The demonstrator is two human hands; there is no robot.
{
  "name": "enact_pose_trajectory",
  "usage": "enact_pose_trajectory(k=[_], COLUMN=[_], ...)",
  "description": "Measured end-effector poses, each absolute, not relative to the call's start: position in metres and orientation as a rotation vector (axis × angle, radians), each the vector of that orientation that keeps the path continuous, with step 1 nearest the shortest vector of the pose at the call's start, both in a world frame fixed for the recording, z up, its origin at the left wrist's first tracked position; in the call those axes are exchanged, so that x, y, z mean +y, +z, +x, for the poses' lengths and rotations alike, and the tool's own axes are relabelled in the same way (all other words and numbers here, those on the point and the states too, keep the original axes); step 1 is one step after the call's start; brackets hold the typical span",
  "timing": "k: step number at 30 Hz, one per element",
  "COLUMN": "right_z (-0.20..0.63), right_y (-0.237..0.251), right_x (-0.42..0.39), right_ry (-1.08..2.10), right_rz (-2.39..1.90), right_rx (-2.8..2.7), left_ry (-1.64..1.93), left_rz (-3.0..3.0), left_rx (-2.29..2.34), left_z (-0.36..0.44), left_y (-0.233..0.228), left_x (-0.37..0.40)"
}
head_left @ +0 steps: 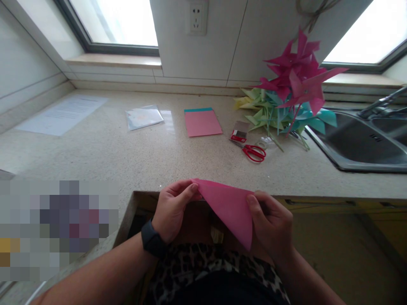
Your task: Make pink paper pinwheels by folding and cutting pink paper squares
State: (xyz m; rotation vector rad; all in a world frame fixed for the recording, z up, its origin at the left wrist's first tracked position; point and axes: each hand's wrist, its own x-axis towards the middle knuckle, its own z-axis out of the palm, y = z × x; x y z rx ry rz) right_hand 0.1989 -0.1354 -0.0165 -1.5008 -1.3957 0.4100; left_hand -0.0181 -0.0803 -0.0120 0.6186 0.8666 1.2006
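The person is holding a pink paper (229,207), folded to a triangle, with both hands in front of the body, just at the near edge of the counter (143,152). The left hand (171,214) is coming in from the lower left, with a dark watch (152,242) on the wrist. Its fingers are curling toward the right and are pinching the left corner of the paper between thumb and fingertips. The right hand (270,224) is coming from the lower right and is gripping the right corner of the paper, with the thumb lying on top of the paper and the other fingers bent behind it. The long folded edge is running between the two hands, and the point of the triangle is hanging down toward the body.

Farther back on the counter, a stack of pink sheets (202,123) is lying flat. To the right of it, red scissors (253,152) are lying beside a small red box (239,135). Behind them, a bunch of paper pinwheels (291,93) in pink, green and blue is lying next to the sink (359,144). A clear plastic bag (143,117) and a white printed sheet (63,114) are lying on the left part.
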Motion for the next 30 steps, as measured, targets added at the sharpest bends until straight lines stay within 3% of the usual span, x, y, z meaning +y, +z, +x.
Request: enact_pose_trajectory(k=[30], right_z=[0.1964], right_y=[-0.0124], right_x=[-0.1287], right_ry=[0.558], right_rz=[-1.525], right_rx=[-1.256], left_ry=[1.229], left_rz=[0.537], left_rx=[0.790], left_z=[-0.0168], left_y=[-0.0093], left_x=[-0.0801])
